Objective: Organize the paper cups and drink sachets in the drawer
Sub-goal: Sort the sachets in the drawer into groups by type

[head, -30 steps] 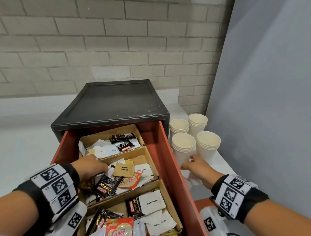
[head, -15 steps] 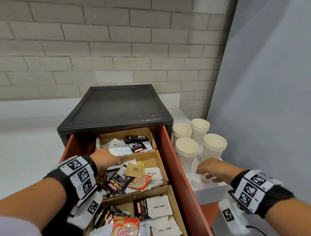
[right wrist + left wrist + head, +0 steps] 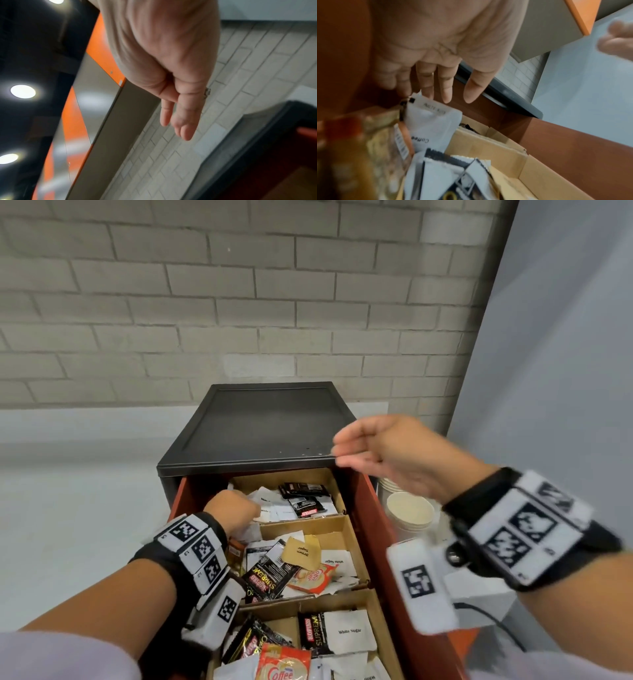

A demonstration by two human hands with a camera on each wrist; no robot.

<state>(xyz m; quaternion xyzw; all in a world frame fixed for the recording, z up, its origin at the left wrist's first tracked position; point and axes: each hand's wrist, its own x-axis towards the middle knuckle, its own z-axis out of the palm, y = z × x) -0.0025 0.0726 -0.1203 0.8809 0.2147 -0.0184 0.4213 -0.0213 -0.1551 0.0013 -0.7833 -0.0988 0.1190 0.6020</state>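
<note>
Background: brick wall, white desk.
Drawer: open, sachets mixed across cardboard compartments.
Cups: stacked on desk, right of drawer.
Left hand: fingers extended, touching a white sachet.
Right hand: raised, fingers relaxed, empty.
Procedure: sort sachets by type, one compartment each.

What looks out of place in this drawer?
The sachets lie jumbled: coffee and sugar types mix and overlap in all three cardboard compartments. The paper cups stand outside the drawer, on its right.
</note>
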